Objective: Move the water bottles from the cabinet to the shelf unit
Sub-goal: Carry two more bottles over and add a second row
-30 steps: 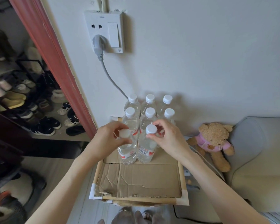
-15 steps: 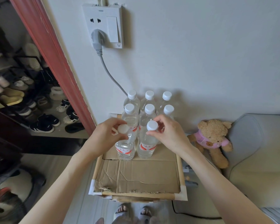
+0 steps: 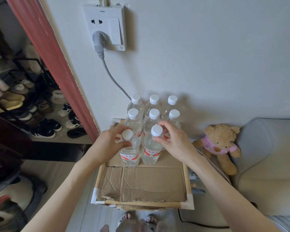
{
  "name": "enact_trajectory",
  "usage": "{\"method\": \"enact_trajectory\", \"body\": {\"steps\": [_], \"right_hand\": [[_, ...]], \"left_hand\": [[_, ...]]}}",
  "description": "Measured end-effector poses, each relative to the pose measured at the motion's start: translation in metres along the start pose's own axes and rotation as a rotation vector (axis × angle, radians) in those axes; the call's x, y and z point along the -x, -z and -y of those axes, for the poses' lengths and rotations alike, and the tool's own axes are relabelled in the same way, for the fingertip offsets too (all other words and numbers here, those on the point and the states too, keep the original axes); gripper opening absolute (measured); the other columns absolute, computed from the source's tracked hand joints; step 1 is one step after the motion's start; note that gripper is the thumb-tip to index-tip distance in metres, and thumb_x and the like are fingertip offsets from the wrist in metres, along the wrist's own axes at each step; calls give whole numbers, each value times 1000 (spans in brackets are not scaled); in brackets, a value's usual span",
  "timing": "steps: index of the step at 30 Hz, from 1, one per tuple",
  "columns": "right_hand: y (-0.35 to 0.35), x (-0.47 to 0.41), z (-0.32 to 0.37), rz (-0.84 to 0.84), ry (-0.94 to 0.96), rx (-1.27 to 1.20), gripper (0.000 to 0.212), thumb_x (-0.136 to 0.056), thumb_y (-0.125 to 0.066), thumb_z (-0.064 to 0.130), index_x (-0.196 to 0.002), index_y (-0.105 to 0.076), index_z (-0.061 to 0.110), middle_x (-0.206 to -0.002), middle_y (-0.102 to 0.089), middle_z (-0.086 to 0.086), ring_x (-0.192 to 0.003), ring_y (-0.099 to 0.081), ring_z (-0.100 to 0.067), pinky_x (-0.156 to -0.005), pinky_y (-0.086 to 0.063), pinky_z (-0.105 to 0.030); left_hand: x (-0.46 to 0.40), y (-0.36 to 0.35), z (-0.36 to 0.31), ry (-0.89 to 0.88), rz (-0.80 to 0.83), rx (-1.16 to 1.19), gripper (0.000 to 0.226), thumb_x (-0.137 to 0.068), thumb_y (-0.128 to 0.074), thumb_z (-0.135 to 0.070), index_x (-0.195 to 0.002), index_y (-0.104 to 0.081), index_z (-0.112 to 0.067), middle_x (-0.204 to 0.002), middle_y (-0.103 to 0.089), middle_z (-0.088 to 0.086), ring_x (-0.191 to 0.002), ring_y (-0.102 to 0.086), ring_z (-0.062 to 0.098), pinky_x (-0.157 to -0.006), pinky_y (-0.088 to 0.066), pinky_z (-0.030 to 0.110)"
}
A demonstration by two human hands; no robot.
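Several clear water bottles with white caps and red labels stand in rows on the cardboard-covered top of a wooden-framed shelf unit [image 3: 141, 183], against the wall. The two back rows [image 3: 154, 113] stand untouched. My left hand [image 3: 107, 143] is closed around the neck of the front left bottle [image 3: 130, 156]. My right hand [image 3: 176, 144] holds the neck of the front right bottle [image 3: 151, 153] between thumb and fingers. Both front bottles stand upright on the cardboard, side by side.
A teddy bear [image 3: 219, 144] leans on a pale sofa [image 3: 266, 164] at the right. A wall socket [image 3: 105, 25] has a grey cable [image 3: 114, 81] running down behind the bottles. A red door frame [image 3: 57, 64] and a shoe rack [image 3: 23, 101] are at the left.
Both hands stay on the necks of the two front bottles, which remain upright on the cardboard. The view has shifted slightly; nothing else has moved.
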State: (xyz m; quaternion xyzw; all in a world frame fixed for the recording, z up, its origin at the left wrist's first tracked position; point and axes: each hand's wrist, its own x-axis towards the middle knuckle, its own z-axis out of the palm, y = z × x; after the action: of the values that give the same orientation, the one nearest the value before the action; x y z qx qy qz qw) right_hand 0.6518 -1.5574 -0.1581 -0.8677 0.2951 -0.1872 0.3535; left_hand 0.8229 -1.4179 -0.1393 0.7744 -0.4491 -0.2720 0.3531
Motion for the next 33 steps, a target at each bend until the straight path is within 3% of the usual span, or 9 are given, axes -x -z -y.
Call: {"method": "enact_trajectory", "body": {"steps": [5,9,12,16,19,23,26,28,33], "right_hand": [[-2,1,-1,2,1,-48,35,-77,-70,25,-106,-50,28,-96,-56,12,-92,-56,-14,-81,-53,-43],[-12,8,-6,-104,-30,-85,42,-76,-70,29,-113,-49,27,-105,-59,7,-96,-57,-12,-84,-53,-39],[-26,21,-15,-138,-84,-150,54,-75,-72,26,-121,-46,19,-115,-55,6,-101,-55,-6,-85,-53,-32],[-47,40,-26,-73,-208,-316,68,-73,-74,22,-130,-36,26,-118,-43,23,-105,-51,4,-86,-52,-25],[-63,47,-38,-29,-338,-378,72,-76,-71,19,-134,-29,22,-114,-42,27,-96,-53,15,-92,-50,-30],[-81,48,-51,30,-457,-417,63,-81,-67,22,-130,-28,32,-124,-48,14,-109,-54,-2,-92,-45,-19],[-92,47,-54,41,-518,-394,57,-83,-64,29,-128,-30,29,-132,-51,3,-109,-56,-8,-94,-46,-29],[-94,45,-52,49,-536,-385,60,-86,-60,29,-134,-26,21,-137,-47,-1,-115,-54,-13,-97,-44,-31],[-96,43,-54,48,-532,-363,56,-88,-56,26,-135,-25,18,-140,-43,1,-120,-51,-14,-89,-38,-22]], "left_hand": [[-5,-12,-2,-36,-100,-7,38,-73,-72,-12,-108,-59,-21,-98,-61,-9,-97,-57,21,-91,-46,35],[-10,-18,-1,-67,-153,-18,39,-73,-72,-13,-109,-59,-21,-100,-63,-4,-98,-55,22,-91,-47,42],[-10,-21,3,-68,-196,66,46,-72,-73,-14,-115,-57,-20,-107,-61,-6,-102,-55,16,-92,-47,35],[4,-34,21,-7,-250,194,62,-67,-76,-28,-122,-48,-23,-109,-53,-13,-103,-51,2,-93,-39,20],[20,-53,49,117,-276,288,79,-61,-73,-38,-130,-38,-25,-120,-50,-2,-109,-50,9,-95,-40,27],[24,-79,74,214,-192,363,76,-69,-76,-26,-132,-34,-34,-121,-55,-1,-109,-55,14,-94,-46,31],[18,-95,75,245,-208,397,56,-74,-73,-14,-123,-45,-19,-116,-58,-1,-102,-55,6,-78,-44,6],[15,-99,73,256,-269,391,51,-75,-71,-13,-120,-47,-17,-115,-57,-1,-96,-52,0,-66,-40,-2],[12,-103,73,258,-300,388,48,-76,-71,-19,-117,-46,-23,-116,-56,-6,-97,-52,1,-74,-40,14]]}}
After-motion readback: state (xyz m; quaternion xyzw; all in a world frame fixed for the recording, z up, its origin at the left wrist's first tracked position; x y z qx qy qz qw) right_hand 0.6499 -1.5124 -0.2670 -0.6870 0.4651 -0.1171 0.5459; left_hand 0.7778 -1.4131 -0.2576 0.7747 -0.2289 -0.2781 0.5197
